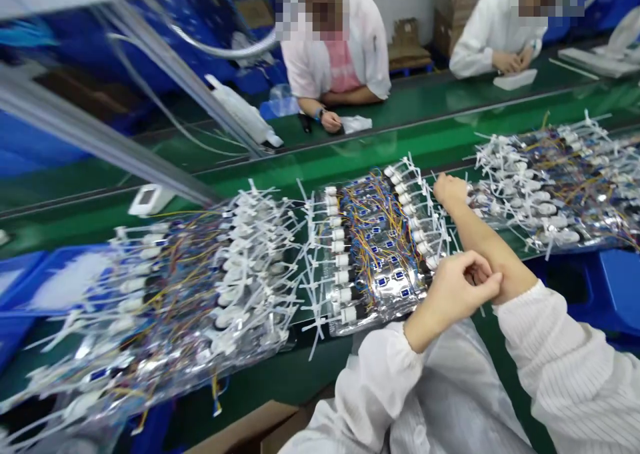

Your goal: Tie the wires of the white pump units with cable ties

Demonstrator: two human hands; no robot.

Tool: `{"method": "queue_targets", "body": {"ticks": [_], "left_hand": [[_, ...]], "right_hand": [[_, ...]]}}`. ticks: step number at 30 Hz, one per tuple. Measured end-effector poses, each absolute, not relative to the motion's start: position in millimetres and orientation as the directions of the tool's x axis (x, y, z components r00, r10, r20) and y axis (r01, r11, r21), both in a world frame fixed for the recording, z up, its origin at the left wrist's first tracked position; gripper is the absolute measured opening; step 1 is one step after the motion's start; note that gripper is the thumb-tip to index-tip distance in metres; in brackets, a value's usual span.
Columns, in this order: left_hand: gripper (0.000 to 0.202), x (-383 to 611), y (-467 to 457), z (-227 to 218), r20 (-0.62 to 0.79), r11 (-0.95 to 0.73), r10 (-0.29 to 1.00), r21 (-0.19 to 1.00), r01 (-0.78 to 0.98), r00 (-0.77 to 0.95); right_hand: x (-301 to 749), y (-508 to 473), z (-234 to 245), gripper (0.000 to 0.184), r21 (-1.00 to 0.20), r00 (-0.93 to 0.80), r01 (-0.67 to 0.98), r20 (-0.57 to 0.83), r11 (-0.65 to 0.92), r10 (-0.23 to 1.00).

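My left hand is curled, with thumb and fingertips brought together against my right forearm; no object shows in it. Beyond it, my right hand is bent at the wrist and loosely closed, near the white cable ties at the right edge of the middle batch; nothing shows in its fingers, which are partly turned away. That middle batch of wired parts lies on clear plastic bags in two columns of white cylindrical ends, with orange and blue wires and small blue-screened boards between them.
Similar batches lie left and right. Blue bins are at the left, and a cardboard box is below. A slanted metal post crosses the left. Two people in white coats sit across the green bench.
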State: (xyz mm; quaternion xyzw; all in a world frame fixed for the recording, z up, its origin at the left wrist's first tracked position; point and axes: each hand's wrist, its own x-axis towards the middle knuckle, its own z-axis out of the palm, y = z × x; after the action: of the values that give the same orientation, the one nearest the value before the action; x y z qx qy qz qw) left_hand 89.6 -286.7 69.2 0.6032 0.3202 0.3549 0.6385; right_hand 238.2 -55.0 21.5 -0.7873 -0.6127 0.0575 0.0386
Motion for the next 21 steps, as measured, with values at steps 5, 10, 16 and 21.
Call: {"method": "queue_targets", "body": {"ticks": [5,10,16,21], "left_hand": [[0.041,71,-315,75,-0.077,0.184,0.799,0.975,-0.121,0.596],[0.041,48,-325,99,0.05,0.027,0.74,0.994,-0.104,0.671],[0.057,52,-301,106,-0.211,0.377,0.505,0.926,0.007,0.837],[0.047,69,-262,112,-0.249,0.429,0.708,0.895,-0.123,0.661]], "right_hand": [[239,-51,19,0.04,-0.083,0.295,0.951,-0.034,-0.297,0.955],[240,-48,19,0.041,-0.044,0.315,0.947,-0.049,-0.317,0.948],[239,-42,20,0.045,-0.008,0.338,0.941,-0.052,-0.339,0.94],[242,-36,19,0.045,-0.024,0.333,0.942,-0.034,-0.334,0.942]]}}
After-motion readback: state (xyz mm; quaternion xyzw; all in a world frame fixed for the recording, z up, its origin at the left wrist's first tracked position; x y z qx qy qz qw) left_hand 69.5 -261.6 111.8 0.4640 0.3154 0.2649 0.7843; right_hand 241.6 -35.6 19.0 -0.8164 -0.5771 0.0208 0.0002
